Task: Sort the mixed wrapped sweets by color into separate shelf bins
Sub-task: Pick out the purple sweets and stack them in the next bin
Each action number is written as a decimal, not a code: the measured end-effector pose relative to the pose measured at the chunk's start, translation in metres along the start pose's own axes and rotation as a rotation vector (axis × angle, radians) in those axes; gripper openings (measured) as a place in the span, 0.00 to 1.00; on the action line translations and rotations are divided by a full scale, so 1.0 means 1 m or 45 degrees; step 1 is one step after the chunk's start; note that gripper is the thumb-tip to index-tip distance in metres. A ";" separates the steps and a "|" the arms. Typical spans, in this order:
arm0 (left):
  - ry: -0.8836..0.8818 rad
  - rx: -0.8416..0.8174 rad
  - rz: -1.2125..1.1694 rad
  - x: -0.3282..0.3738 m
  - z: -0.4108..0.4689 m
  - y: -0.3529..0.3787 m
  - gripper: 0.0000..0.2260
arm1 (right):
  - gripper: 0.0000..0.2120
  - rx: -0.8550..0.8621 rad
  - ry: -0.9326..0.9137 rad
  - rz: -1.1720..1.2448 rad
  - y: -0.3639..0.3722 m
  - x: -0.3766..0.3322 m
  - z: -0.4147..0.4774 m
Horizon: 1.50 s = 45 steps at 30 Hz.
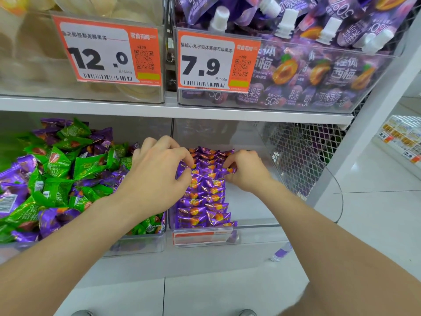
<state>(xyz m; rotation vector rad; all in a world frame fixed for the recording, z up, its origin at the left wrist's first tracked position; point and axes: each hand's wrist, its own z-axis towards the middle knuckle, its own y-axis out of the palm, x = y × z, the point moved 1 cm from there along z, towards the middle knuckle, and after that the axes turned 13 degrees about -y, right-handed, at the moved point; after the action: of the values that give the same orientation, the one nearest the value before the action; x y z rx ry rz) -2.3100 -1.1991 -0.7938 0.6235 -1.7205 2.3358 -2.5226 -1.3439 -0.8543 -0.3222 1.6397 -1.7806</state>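
On the lower shelf, the left clear bin (141, 244) holds a loose heap of green sweets (57, 165) mixed with purple ones (13, 192). The right clear bin (255, 233) holds purple wrapped sweets (205, 201) laid in two neat rows along its left side. My left hand (159, 172) reaches over the divider, fingertips pinching a purple sweet at the left row's far end. My right hand (243, 169) pinches another purple sweet (230, 171) at the right row's far end.
The upper shelf (173, 108) carries a bin of pale jelly cups (34, 65) and a bin of purple spouted pouches (319, 71), each with an orange price tag. A wire mesh panel (303, 153) closes the right end. White floor tiles lie below.
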 end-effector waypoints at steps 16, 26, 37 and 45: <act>0.061 -0.014 -0.208 -0.009 -0.005 -0.023 0.08 | 0.17 0.047 0.136 0.012 -0.026 -0.019 -0.009; -0.239 -0.339 0.352 -0.085 -0.014 -0.088 0.20 | 0.14 0.159 -0.609 0.235 -0.039 -0.186 -0.037; -0.047 -0.598 0.375 -0.092 -0.018 -0.068 0.33 | 0.17 -0.384 -0.595 -0.537 -0.023 -0.214 -0.007; -0.041 -0.451 0.250 -0.101 -0.010 -0.072 0.17 | 0.26 -0.102 -0.465 0.132 -0.025 -0.201 -0.003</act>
<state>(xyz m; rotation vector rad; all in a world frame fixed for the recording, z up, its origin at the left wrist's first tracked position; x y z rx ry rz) -2.1947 -1.1565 -0.7768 0.4483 -2.2280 2.0620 -2.3845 -1.2164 -0.7782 -0.5534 1.4398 -1.4802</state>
